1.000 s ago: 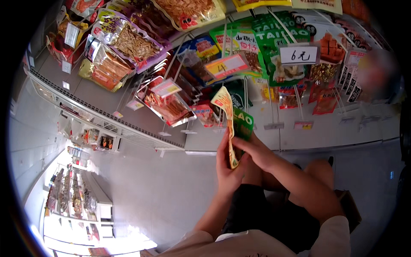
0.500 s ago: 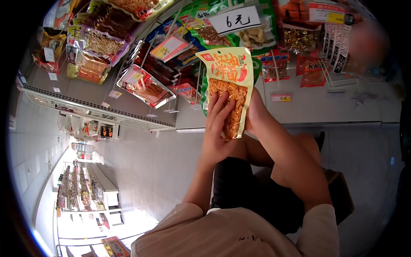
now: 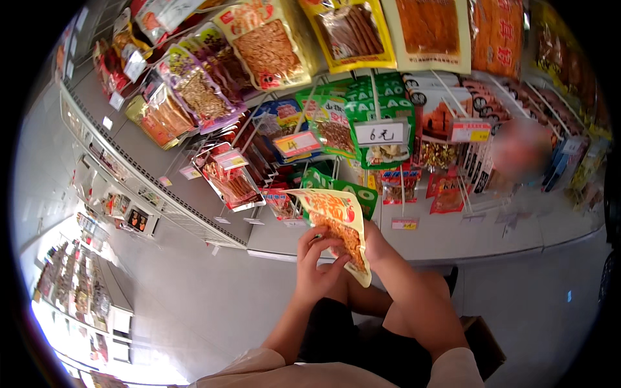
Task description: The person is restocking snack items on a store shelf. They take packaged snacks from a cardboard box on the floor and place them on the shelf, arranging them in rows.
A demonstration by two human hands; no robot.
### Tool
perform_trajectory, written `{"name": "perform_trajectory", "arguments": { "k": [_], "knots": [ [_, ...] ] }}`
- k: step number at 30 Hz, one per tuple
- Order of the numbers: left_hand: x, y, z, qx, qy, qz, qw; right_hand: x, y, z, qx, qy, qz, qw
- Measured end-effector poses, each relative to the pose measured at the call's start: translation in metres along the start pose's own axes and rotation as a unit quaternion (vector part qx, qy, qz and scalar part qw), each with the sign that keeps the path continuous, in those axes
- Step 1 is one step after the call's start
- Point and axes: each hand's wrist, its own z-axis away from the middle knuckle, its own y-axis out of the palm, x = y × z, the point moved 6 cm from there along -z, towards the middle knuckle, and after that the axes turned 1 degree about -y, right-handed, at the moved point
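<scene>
A cream-edged snack packet (image 3: 346, 236) with orange-red print and a window of orange-brown strips is held tilted in front of me. My right hand (image 3: 376, 246) grips its right edge, with most of the fingers hidden behind it. My left hand (image 3: 318, 264) is closed at the packet's lower left, its fingers bent and its thumb against the front. Just behind the packet's top shows a green packet (image 3: 363, 196); I cannot tell whether it hangs from a peg or is held too.
Hanging packets fill the shelf ahead, among them a yellow-bordered packet (image 3: 351, 37) and a purple-edged packet (image 3: 199, 90). A white handwritten price card (image 3: 380, 134) hangs at the middle. Below runs the grey shelf base (image 3: 414, 249). A brown box (image 3: 482, 346) stands at my right.
My view has tilted up, so more of the upper shelf shows. The snack packet now leans back, and my left hand's fingers have gone from lying across its front to bent.
</scene>
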Motion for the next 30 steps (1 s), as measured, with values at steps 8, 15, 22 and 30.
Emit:
{"name": "perform_trajectory", "arguments": {
  "k": [8, 15, 22, 30],
  "knots": [
    [0.006, -0.043, 0.010, -0.112, 0.017, -0.042, 0.993, -0.009, 0.024, 0.015, -0.006, 0.049, 0.009, 0.999],
    [0.000, -0.100, -0.020, -0.131, 0.013, 0.208, 0.969, 0.054, 0.128, 0.033, 0.060, -0.069, 0.427, 0.899],
    [-0.029, -0.179, -0.103, -0.197, 0.036, 0.273, 0.941, 0.159, 0.178, 0.027, -0.136, -0.332, 0.535, 0.765],
    [-0.043, -0.209, -0.166, -0.150, 0.043, 0.277, 0.948, 0.245, 0.221, 0.020, -0.118, -0.517, 0.400, 0.747]
  ]
}}
